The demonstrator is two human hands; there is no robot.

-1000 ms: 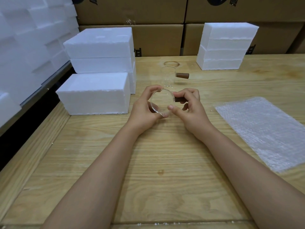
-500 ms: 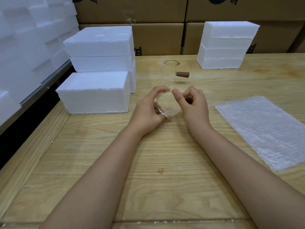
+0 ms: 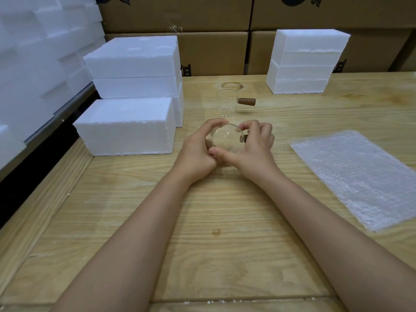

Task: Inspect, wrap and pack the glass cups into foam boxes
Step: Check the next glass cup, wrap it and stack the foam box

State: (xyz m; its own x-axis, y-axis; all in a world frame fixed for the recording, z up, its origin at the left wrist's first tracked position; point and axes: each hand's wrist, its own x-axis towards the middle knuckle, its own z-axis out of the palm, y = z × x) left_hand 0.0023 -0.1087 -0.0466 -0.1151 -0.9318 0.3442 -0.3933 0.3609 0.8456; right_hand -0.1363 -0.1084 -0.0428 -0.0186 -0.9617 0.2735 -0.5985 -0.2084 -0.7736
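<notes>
Glass (image 3: 227, 139) between left grip (image 3: 195, 149), right grip (image 3: 256, 147)

Body in view: left hand (image 3: 194, 152) and right hand (image 3: 256, 149) bare, left forearm (image 3: 135, 233) and right forearm (image 3: 326, 221) bare to the near frame edge, right thumbnail (image 3: 212, 151) short and plain.

No wording can be read: the cardboard boxes (image 3: 213, 52) behind the wooden table (image 3: 225, 255) bear only dark printed marks, cut off or too small.
</notes>
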